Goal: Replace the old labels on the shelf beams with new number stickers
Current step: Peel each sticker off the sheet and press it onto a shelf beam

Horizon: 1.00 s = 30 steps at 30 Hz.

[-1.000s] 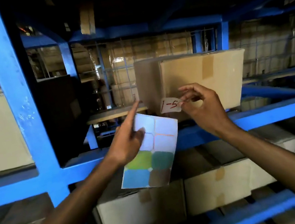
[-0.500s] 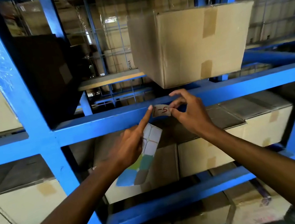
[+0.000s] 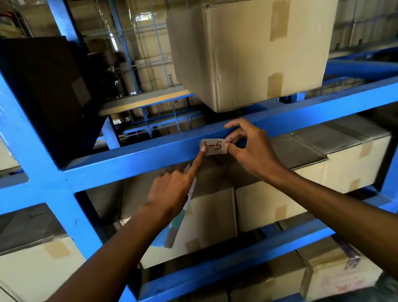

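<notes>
A white sticker (image 3: 214,146) with "1-5" in red lies against the front of the blue shelf beam (image 3: 125,161). My right hand (image 3: 251,152) pinches its right end between thumb and fingers. My left hand (image 3: 175,189) presses the sticker's left end with a straight index finger, while its other fingers hold the sticker sheet (image 3: 178,221), which hangs edge-on below the hand and shows blue, green and grey patches.
A tall cardboard box (image 3: 254,50) sits on the shelf just above the beam. More taped boxes (image 3: 329,170) fill the lower shelves. A blue upright post (image 3: 6,105) stands at the left. A dark box (image 3: 49,94) is behind it.
Both hands have brought the sticker from in front of the box down onto the beam. The left index finger now presses its left end. The sheet has turned edge-on.
</notes>
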{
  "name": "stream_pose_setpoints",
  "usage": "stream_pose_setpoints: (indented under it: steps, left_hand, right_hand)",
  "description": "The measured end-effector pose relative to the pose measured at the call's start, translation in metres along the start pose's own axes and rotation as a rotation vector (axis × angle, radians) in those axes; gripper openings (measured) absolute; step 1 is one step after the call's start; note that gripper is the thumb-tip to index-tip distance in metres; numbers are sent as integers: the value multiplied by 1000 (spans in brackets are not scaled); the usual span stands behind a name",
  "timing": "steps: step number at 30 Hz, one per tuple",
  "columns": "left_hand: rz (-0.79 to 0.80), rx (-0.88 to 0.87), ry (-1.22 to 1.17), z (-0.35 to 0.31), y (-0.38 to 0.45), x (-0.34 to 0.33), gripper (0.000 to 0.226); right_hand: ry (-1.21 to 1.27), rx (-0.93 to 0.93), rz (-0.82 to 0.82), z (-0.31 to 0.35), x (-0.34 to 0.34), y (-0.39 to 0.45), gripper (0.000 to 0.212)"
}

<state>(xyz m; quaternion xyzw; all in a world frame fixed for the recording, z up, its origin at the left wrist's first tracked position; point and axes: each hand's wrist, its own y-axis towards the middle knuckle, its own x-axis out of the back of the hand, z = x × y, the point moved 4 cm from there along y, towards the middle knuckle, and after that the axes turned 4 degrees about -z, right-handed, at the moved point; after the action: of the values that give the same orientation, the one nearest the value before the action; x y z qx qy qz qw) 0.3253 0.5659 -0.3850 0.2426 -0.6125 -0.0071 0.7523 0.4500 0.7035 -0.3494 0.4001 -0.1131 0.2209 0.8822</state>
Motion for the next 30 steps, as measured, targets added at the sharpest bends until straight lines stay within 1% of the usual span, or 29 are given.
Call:
stream_pose_setpoints:
  steps: [3, 5, 9, 15, 22, 30]
  left_hand:
    - [-26, -15, 42, 2, 1, -4, 112]
    - [-38, -23, 41, 3, 1, -5, 114]
    - [-66, -27, 53, 5, 2, -2, 112]
    - [-102, -42, 108, 3, 2, 1, 110]
    - [-49, -37, 79, 0, 4, 0, 100]
    - [-79, -66, 85, -4, 6, 0, 107]
  right_hand:
    - [26, -12, -16, 1, 1, 1, 38]
    - [52, -14, -24, 2, 3, 2, 36]
    - [74, -2, -36, 6, 5, 4, 34]
    - [58, -6, -7, 5, 3, 6, 35]
    - [25, 43, 54, 6, 5, 7, 37]
    - [52, 51, 32, 6, 9, 6, 35]
